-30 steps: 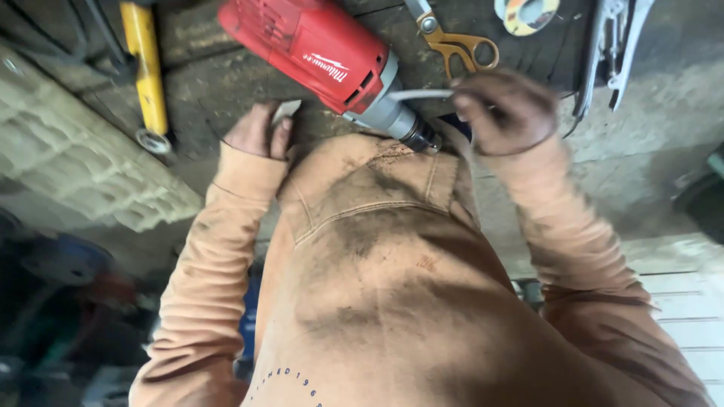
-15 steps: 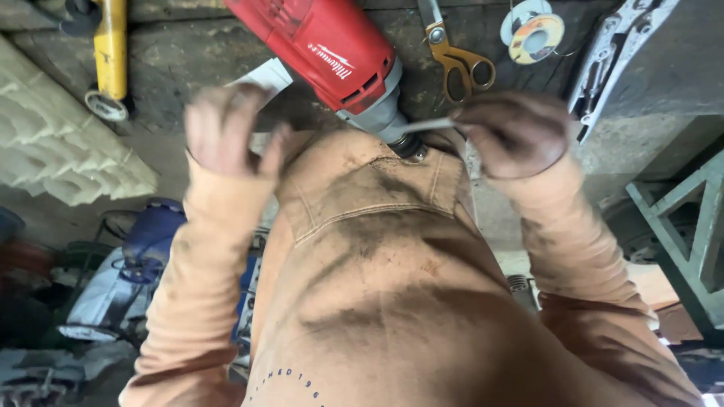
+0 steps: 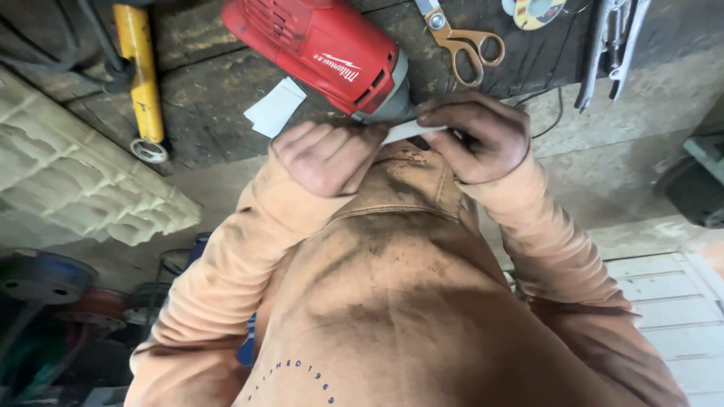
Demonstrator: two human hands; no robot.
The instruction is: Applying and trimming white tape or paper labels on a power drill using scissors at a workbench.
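Both hands are pinching 1 thin white strip [image 3: 411, 130], right hand [image 3: 475, 139] gripping, left hand [image 3: 328, 158] closing; likely light, floppy, best held by ends.

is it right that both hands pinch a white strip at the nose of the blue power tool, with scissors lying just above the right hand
Not quite: the power tool is red, not blue. The head view shows the left hand and right hand pinching the white strip at its nose, with the orange-handled scissors lying just above the right hand.
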